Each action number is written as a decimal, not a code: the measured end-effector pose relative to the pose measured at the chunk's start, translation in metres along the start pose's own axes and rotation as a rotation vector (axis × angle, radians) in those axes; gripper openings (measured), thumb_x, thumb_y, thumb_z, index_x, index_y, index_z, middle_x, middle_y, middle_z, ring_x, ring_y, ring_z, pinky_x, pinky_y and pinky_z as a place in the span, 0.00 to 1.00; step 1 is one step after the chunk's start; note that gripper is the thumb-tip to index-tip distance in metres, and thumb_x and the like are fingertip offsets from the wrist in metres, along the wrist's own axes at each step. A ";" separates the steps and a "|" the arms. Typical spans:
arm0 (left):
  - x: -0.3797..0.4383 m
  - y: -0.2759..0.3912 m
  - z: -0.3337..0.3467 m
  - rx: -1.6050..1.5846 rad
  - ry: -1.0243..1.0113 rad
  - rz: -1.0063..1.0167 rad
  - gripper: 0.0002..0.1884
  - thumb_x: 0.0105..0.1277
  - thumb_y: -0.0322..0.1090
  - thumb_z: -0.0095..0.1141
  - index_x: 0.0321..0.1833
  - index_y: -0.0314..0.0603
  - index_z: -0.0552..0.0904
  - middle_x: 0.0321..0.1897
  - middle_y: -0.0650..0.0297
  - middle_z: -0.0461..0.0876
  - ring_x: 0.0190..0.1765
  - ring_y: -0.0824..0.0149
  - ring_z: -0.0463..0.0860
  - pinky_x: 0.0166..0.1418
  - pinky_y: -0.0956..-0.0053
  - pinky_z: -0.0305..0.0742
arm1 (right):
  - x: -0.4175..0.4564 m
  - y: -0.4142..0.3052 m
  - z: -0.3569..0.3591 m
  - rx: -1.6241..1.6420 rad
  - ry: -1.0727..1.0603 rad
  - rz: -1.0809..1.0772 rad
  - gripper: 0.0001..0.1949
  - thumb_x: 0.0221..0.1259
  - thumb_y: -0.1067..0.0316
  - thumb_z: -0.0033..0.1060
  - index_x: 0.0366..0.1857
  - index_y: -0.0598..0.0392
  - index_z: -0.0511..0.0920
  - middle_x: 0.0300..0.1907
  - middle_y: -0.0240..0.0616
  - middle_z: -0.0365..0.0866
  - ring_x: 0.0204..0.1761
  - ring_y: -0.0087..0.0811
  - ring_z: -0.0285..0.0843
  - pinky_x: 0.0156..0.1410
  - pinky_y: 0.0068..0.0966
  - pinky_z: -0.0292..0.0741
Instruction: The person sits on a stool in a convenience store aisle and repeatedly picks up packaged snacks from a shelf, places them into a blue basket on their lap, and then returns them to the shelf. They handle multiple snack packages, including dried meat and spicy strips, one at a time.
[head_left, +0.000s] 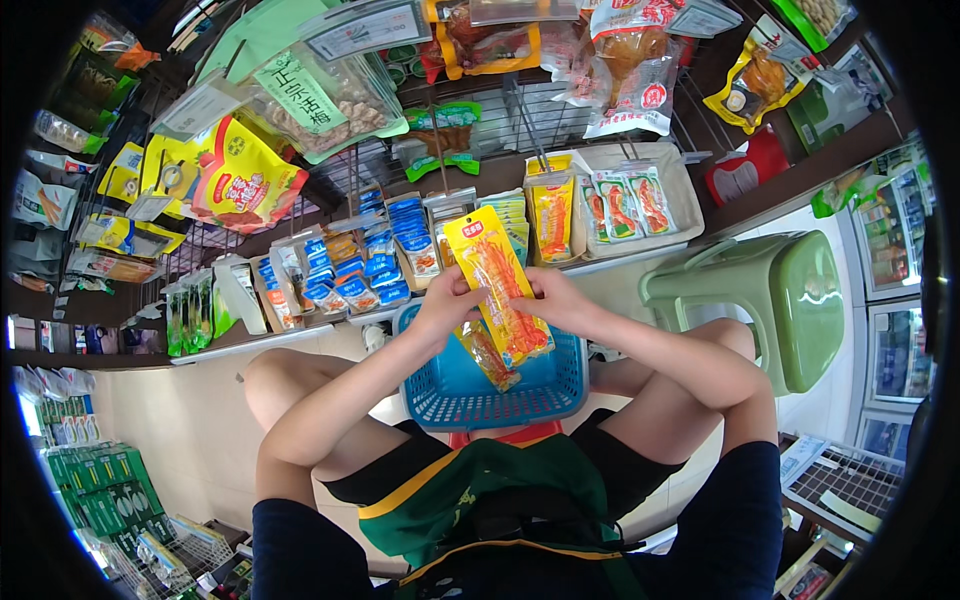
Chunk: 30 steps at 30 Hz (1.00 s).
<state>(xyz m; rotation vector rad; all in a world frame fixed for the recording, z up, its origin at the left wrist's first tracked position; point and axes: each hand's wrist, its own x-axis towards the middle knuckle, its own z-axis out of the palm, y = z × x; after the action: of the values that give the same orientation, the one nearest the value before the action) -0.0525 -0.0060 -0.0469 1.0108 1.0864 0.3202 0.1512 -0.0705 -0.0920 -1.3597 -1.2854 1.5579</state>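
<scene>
A yellow snack packet (499, 281) with a picture of orange-red food is held between my two hands, above a blue plastic basket (427, 390). My left hand (448, 304) grips its left edge, and my right hand (559, 301) grips its right edge. Beneath it, partly covered, another yellow packet (487, 358) slants over the basket's inside; whether a hand also holds it I cannot tell. Just beyond my hands, boxes of small snack packets line the bottom shelf, among them blue packets (412, 236) and an upright box of yellow packets (553, 221).
A green plastic stool (810, 300) stands to the right. Bagged snacks, such as a red and yellow bag (247, 180), hang on hooks above the shelf. A beige tray (686, 217) holds small packets at the shelf's right. Green boxes (105, 487) are stacked at lower left.
</scene>
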 end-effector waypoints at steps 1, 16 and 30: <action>0.001 -0.006 -0.001 -0.002 -0.012 -0.007 0.15 0.72 0.28 0.56 0.60 0.43 0.76 0.49 0.65 0.86 0.50 0.73 0.85 0.51 0.75 0.82 | 0.001 0.002 0.001 0.016 -0.013 0.014 0.13 0.64 0.71 0.65 0.49 0.64 0.79 0.38 0.39 0.86 0.38 0.22 0.83 0.43 0.22 0.78; 0.024 -0.121 -0.011 -0.073 0.094 -0.285 0.21 0.67 0.18 0.54 0.63 0.34 0.72 0.56 0.53 0.81 0.55 0.57 0.85 0.56 0.62 0.85 | 0.019 0.092 0.042 -0.239 -0.221 0.356 0.20 0.62 0.61 0.69 0.52 0.62 0.79 0.46 0.45 0.85 0.42 0.35 0.87 0.40 0.29 0.84; 0.035 -0.170 -0.028 -0.069 -0.203 -0.375 0.26 0.66 0.29 0.63 0.64 0.30 0.69 0.57 0.46 0.79 0.55 0.54 0.85 0.55 0.62 0.87 | 0.034 0.118 0.056 -0.374 -0.416 0.620 0.32 0.56 0.57 0.71 0.61 0.67 0.73 0.54 0.56 0.81 0.52 0.45 0.85 0.47 0.37 0.86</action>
<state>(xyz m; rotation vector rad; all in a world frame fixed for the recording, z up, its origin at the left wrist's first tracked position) -0.1006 -0.0599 -0.2074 0.7414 1.0466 -0.0485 0.1014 -0.0837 -0.2167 -1.8598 -1.5483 2.1851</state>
